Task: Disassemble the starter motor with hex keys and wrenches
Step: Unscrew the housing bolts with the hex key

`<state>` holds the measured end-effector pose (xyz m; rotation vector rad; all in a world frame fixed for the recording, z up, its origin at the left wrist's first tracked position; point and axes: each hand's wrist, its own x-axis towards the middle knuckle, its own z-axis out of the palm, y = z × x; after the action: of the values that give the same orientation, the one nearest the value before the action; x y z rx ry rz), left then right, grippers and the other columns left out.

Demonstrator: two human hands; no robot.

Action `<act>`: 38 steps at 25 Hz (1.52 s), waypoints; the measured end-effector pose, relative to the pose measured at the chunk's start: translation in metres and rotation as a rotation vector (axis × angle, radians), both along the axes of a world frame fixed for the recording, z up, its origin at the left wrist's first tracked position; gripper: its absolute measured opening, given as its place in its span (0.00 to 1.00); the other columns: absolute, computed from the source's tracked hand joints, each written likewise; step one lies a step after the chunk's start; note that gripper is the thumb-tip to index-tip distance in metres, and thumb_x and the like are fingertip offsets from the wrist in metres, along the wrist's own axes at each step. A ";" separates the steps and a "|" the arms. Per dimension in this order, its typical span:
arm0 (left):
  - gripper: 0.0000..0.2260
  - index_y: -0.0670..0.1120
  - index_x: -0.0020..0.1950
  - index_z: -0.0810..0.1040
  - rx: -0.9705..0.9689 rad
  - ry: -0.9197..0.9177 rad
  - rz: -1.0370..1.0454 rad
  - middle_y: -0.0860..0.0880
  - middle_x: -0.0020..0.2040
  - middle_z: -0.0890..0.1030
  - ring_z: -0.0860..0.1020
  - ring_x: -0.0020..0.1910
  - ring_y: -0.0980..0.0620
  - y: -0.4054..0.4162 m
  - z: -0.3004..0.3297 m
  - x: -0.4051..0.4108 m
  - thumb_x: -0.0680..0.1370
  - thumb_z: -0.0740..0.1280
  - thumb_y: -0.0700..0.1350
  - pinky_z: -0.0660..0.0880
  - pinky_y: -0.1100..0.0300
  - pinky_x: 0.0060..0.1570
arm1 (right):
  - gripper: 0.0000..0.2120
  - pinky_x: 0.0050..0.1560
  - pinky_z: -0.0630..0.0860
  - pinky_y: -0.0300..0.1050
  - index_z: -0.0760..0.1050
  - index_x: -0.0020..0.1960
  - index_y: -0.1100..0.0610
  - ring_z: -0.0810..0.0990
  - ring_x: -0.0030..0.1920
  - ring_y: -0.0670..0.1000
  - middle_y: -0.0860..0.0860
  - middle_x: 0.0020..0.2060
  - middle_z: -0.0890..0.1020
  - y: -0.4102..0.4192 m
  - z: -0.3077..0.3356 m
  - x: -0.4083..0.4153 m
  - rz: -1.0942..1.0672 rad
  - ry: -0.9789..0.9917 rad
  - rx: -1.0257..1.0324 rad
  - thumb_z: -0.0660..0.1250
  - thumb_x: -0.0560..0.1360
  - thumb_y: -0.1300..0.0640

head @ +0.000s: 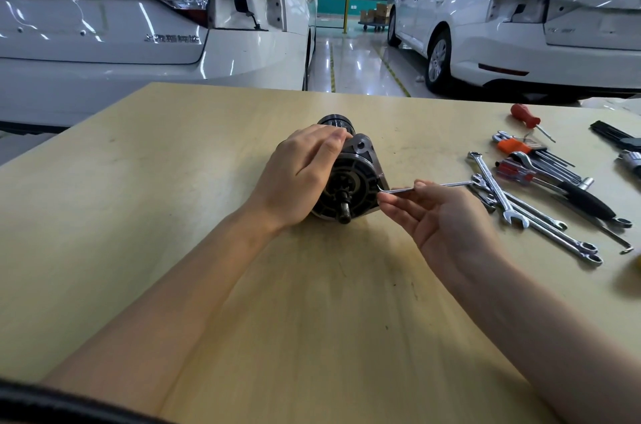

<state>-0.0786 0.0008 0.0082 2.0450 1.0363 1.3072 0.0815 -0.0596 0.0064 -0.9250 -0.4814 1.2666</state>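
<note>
The motor (350, 174) is laid on its side mid-table (173, 180), steadied by the left hand (298, 174) draped over its housing. A hex key (430, 187) is pinched in the right hand (447, 219), short end set at the flange edge. Wrenches (520, 205) are scattered just to the right.

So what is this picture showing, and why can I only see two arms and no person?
The camera sits on the person's head, looking down, so only arms show. The left hand rests on a starter motor lying on a wooden table, keeping it steady. The right hand pinches a thin bent hex key, its tip at the motor's edge. To the right lie wrenches, a set of hex keys and a red-handled screwdriver. Behind the table stand white cars.
</note>
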 end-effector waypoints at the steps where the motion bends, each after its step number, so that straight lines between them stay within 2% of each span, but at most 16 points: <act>1: 0.21 0.43 0.58 0.80 0.000 -0.002 0.001 0.50 0.55 0.81 0.76 0.59 0.54 0.000 0.000 0.000 0.80 0.53 0.52 0.70 0.52 0.64 | 0.09 0.29 0.79 0.42 0.67 0.44 0.61 0.83 0.29 0.57 0.58 0.24 0.78 0.000 0.000 0.000 -0.002 -0.001 -0.001 0.52 0.79 0.71; 6: 0.21 0.43 0.59 0.80 -0.003 -0.002 0.003 0.50 0.56 0.81 0.76 0.60 0.53 0.001 -0.002 0.000 0.80 0.53 0.53 0.70 0.50 0.64 | 0.07 0.32 0.81 0.44 0.67 0.46 0.62 0.84 0.32 0.59 0.61 0.32 0.77 -0.002 0.000 -0.001 -0.019 0.009 0.003 0.55 0.79 0.71; 9: 0.21 0.43 0.58 0.81 -0.006 -0.005 0.007 0.50 0.55 0.81 0.76 0.60 0.53 0.002 -0.002 0.000 0.80 0.53 0.53 0.70 0.50 0.64 | 0.06 0.34 0.82 0.45 0.67 0.47 0.62 0.85 0.34 0.59 0.60 0.31 0.79 -0.004 -0.001 -0.001 -0.033 -0.036 0.026 0.55 0.80 0.70; 11: 0.21 0.42 0.56 0.81 -0.001 -0.014 0.005 0.49 0.53 0.82 0.77 0.58 0.52 0.003 -0.002 0.000 0.80 0.53 0.52 0.71 0.49 0.63 | 0.05 0.38 0.83 0.45 0.68 0.47 0.63 0.85 0.35 0.57 0.57 0.28 0.81 -0.005 -0.001 -0.003 -0.045 -0.135 0.077 0.56 0.81 0.68; 13: 0.21 0.41 0.54 0.81 0.003 -0.015 0.001 0.49 0.52 0.82 0.77 0.56 0.53 0.003 -0.002 0.000 0.81 0.53 0.52 0.71 0.50 0.62 | 0.04 0.39 0.82 0.44 0.69 0.48 0.63 0.85 0.36 0.56 0.57 0.32 0.82 -0.007 -0.002 -0.006 -0.069 -0.301 0.128 0.57 0.82 0.65; 15: 0.21 0.42 0.54 0.81 0.002 -0.012 0.002 0.49 0.52 0.82 0.77 0.57 0.54 0.003 -0.002 -0.001 0.81 0.53 0.52 0.71 0.51 0.63 | 0.05 0.38 0.82 0.42 0.69 0.47 0.60 0.85 0.35 0.54 0.58 0.38 0.79 -0.006 -0.002 -0.007 -0.089 -0.459 0.162 0.57 0.82 0.64; 17: 0.22 0.40 0.53 0.81 0.016 -0.004 0.004 0.48 0.50 0.82 0.77 0.55 0.53 0.003 -0.003 -0.001 0.81 0.52 0.52 0.71 0.51 0.62 | 0.07 0.37 0.81 0.42 0.68 0.46 0.58 0.85 0.34 0.53 0.56 0.40 0.76 -0.003 -0.001 -0.006 -0.093 -0.565 0.173 0.57 0.82 0.64; 21: 0.24 0.36 0.51 0.80 0.024 0.008 0.005 0.43 0.49 0.82 0.77 0.53 0.50 0.003 -0.003 -0.001 0.81 0.52 0.52 0.71 0.49 0.60 | 0.07 0.38 0.82 0.47 0.69 0.45 0.55 0.85 0.34 0.53 0.56 0.41 0.77 -0.001 0.001 -0.004 -0.095 -0.706 0.234 0.59 0.81 0.64; 24: 0.24 0.38 0.52 0.81 0.007 0.005 0.005 0.45 0.50 0.82 0.78 0.53 0.51 0.000 0.000 0.000 0.81 0.51 0.53 0.71 0.49 0.60 | 0.09 0.40 0.83 0.54 0.68 0.45 0.52 0.84 0.33 0.51 0.53 0.39 0.78 -0.003 0.001 -0.005 -0.117 -0.872 0.299 0.60 0.80 0.64; 26: 0.26 0.43 0.55 0.82 -0.060 -0.046 -0.009 0.49 0.52 0.83 0.79 0.55 0.55 -0.001 0.002 0.000 0.80 0.49 0.56 0.73 0.52 0.62 | 0.10 0.41 0.81 0.58 0.68 0.45 0.50 0.84 0.33 0.49 0.49 0.37 0.78 -0.003 0.000 -0.005 -0.136 -0.974 0.342 0.61 0.80 0.64; 28: 0.27 0.47 0.55 0.83 -0.179 -0.159 -0.053 0.50 0.53 0.83 0.80 0.55 0.57 0.000 0.006 -0.003 0.78 0.47 0.59 0.74 0.55 0.61 | 0.10 0.39 0.80 0.59 0.68 0.48 0.49 0.83 0.33 0.48 0.47 0.35 0.77 -0.002 0.000 -0.006 -0.169 -1.100 0.409 0.62 0.79 0.64; 30: 0.29 0.49 0.53 0.83 -0.290 -0.283 -0.103 0.47 0.55 0.83 0.80 0.57 0.53 0.001 0.009 -0.006 0.79 0.45 0.61 0.73 0.51 0.64 | 0.09 0.39 0.79 0.58 0.71 0.55 0.53 0.82 0.33 0.51 0.46 0.34 0.77 0.001 -0.002 -0.009 -0.208 -1.225 0.489 0.63 0.78 0.64; 32: 0.30 0.49 0.51 0.83 -0.364 -0.369 -0.148 0.45 0.55 0.83 0.80 0.58 0.48 0.002 0.012 -0.009 0.82 0.43 0.60 0.71 0.46 0.65 | 0.15 0.40 0.78 0.57 0.73 0.63 0.58 0.81 0.34 0.54 0.49 0.36 0.79 0.004 -0.004 -0.010 -0.257 -1.346 0.554 0.65 0.77 0.64; 34: 0.32 0.48 0.50 0.83 -0.404 -0.454 -0.196 0.45 0.53 0.84 0.80 0.57 0.48 0.003 0.013 -0.011 0.82 0.42 0.60 0.70 0.47 0.65 | 0.22 0.40 0.77 0.52 0.72 0.69 0.59 0.78 0.34 0.54 0.51 0.39 0.79 0.005 -0.006 -0.009 -0.293 -1.469 0.608 0.67 0.76 0.66; 36: 0.33 0.45 0.51 0.83 -0.402 -0.523 -0.231 0.44 0.53 0.84 0.80 0.59 0.48 0.005 0.013 -0.012 0.83 0.41 0.59 0.69 0.49 0.66 | 0.25 0.36 0.77 0.51 0.72 0.69 0.56 0.76 0.33 0.56 0.53 0.40 0.78 0.004 -0.007 -0.008 -0.303 -1.628 0.652 0.67 0.74 0.70; 38: 0.34 0.42 0.52 0.81 -0.395 -0.555 -0.259 0.42 0.54 0.84 0.80 0.60 0.47 0.007 0.012 -0.014 0.83 0.40 0.59 0.69 0.50 0.67 | 0.26 0.32 0.77 0.52 0.77 0.65 0.57 0.77 0.33 0.59 0.56 0.40 0.78 0.003 -0.009 -0.007 -0.284 -1.778 0.726 0.68 0.70 0.75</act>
<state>-0.0927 0.0074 0.0205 1.3572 0.6790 1.2995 0.0742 -0.0564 -0.0030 -1.1914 -1.9087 -0.3543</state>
